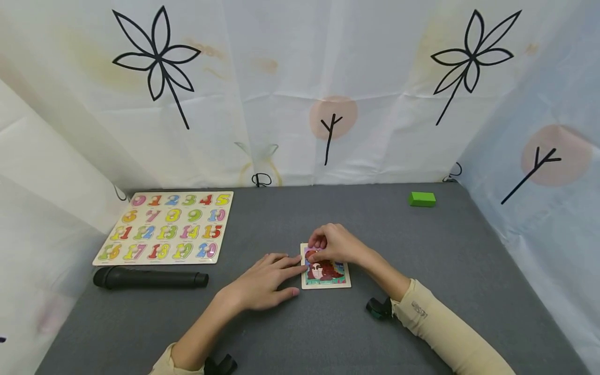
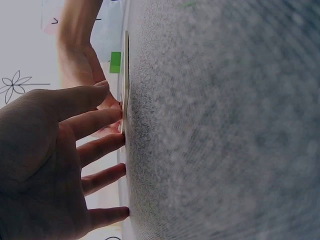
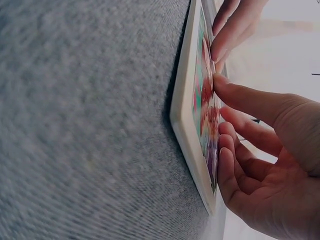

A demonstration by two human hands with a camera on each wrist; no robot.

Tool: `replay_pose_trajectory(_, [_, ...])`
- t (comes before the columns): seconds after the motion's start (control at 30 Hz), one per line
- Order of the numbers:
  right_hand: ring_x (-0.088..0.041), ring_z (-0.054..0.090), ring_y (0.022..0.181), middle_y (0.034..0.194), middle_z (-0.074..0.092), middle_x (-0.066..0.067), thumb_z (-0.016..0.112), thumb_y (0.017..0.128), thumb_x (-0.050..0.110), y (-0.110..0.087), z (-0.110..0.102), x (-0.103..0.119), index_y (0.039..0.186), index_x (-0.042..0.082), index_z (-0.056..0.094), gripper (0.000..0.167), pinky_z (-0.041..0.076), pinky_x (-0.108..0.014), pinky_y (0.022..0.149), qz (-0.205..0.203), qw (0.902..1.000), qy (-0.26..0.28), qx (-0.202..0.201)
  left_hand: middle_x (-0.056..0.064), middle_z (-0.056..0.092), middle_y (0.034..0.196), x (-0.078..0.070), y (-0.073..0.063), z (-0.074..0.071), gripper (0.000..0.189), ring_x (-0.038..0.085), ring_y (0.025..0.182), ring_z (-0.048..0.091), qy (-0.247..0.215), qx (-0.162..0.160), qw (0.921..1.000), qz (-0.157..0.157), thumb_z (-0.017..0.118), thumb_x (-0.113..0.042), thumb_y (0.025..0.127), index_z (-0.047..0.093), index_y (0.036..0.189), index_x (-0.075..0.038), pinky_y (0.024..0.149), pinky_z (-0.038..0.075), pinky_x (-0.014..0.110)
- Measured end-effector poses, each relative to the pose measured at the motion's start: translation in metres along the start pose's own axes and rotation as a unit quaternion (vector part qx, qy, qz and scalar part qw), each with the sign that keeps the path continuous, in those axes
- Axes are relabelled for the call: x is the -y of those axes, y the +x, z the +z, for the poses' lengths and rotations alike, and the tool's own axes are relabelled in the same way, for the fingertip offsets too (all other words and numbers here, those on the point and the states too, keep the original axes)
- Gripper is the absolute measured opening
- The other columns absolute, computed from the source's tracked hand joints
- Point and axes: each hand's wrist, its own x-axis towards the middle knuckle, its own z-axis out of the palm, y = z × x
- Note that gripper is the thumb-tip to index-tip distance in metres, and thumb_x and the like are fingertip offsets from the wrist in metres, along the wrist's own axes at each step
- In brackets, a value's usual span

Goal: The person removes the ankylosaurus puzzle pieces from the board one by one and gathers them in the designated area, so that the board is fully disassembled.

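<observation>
A small picture puzzle board with a pale border lies flat on the grey table. Its picture shows red-haired artwork on a teal and purple ground. From the left, my left hand reaches it with spread, fairly straight fingers, and its index and middle fingertips touch the left side. Over the upper part bends my right hand, thumb and curled fingers touching the picture's face. Whether a loose piece is pinched under those fingertips cannot be made out. In the left wrist view the board appears edge-on.
A wooden number board with colourful numerals lies at the back left. Just in front of it rests a black microphone-shaped stick. A green block stands at the back right. White printed cloth hangs around the table.
</observation>
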Motion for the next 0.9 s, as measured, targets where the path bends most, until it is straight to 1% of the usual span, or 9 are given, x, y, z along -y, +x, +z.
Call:
replay_pose_trajectory(0.13, [-0.005,0.063,0.082,0.096,0.076,-0.003,0.09,0.091,0.023,-0.0002,0.0,0.001,0.107,0.008,0.083,0.023,0.053,-0.02,0.075,-0.011,0.9999,-0.004,0.005,0.003,0.049,0.171,0.0001,-0.0005,0.0004,0.056,0.035,0.159,0.041,-0.007,0.001,1.0,-0.003,0.066,-0.039,0.108,0.055,0.161,-0.023,0.129,0.028,0.074])
replay_pose_trajectory(0.27, [-0.005,0.059,0.08,0.097,0.073,-0.004,0.087,0.094,0.02,-0.0011,0.0014,0.002,0.101,0.009,0.083,0.013,0.051,-0.02,0.07,-0.025,0.9996,-0.003,0.016,0.003,0.049,0.171,0.0008,-0.0006,0.0009,0.056,0.035,0.159,0.04,-0.011,0.002,0.9999,-0.006,0.066,-0.039,0.108,0.055,0.161,-0.024,0.129,0.026,0.075])
replay_pose_trajectory(0.33, [-0.006,0.06,0.08,0.098,0.073,-0.005,0.086,0.095,0.02,-0.0017,0.0015,0.0023,0.102,0.009,0.082,0.013,0.051,-0.02,0.07,-0.026,0.9995,-0.007,0.016,0.003,0.049,0.171,0.0014,-0.0004,0.0017,0.056,0.035,0.159,0.039,-0.01,0.002,0.9999,-0.006,0.065,-0.04,0.108,0.055,0.161,-0.025,0.129,0.026,0.075])
replay_pose_trajectory(0.5, [-0.009,0.067,0.086,0.098,0.077,-0.005,0.087,0.094,0.019,-0.0017,-0.0009,0.0017,0.107,0.006,0.081,0.02,0.057,-0.022,0.079,-0.02,0.9994,-0.027,-0.003,0.003,0.048,0.172,0.0019,0.0006,0.0029,0.056,0.035,0.16,0.039,-0.01,0.0,0.9999,-0.005,0.065,-0.04,0.109,0.055,0.161,-0.025,0.129,0.025,0.076])
replay_pose_trajectory(0.6, [-0.01,0.07,0.086,0.097,0.078,-0.006,0.088,0.092,0.019,-0.002,-0.0011,0.002,0.105,0.006,0.082,0.02,0.06,-0.025,0.08,-0.014,0.9989,-0.041,-0.018,0.003,0.048,0.172,0.0018,0.001,0.0034,0.056,0.036,0.16,0.039,-0.011,0.0,0.9999,-0.007,0.065,-0.04,0.109,0.054,0.162,-0.025,0.129,0.024,0.075])
replay_pose_trajectory(0.7, [-0.013,0.07,0.087,0.097,0.079,-0.005,0.09,0.091,0.023,-0.0021,0.0006,0.0041,0.104,0.006,0.082,0.023,0.061,-0.029,0.081,-0.001,0.9979,-0.058,-0.029,0.003,0.048,0.172,0.0019,0.0008,0.0042,0.056,0.036,0.161,0.038,-0.012,0.0,0.9999,-0.008,0.065,-0.04,0.109,0.054,0.162,-0.025,0.13,0.023,0.075])
replay_pose_trajectory(0.9, [-0.015,0.072,0.09,0.101,0.078,-0.006,0.089,0.092,0.028,-0.0018,0.0037,0.0102,0.107,0.005,0.083,0.028,0.063,-0.034,0.082,0.013,0.9951,-0.095,-0.027,0.004,0.048,0.172,0.0016,0.0,0.0044,0.056,0.036,0.161,0.038,-0.013,-0.002,0.9999,-0.006,0.065,-0.04,0.109,0.054,0.162,-0.025,0.13,0.023,0.075])
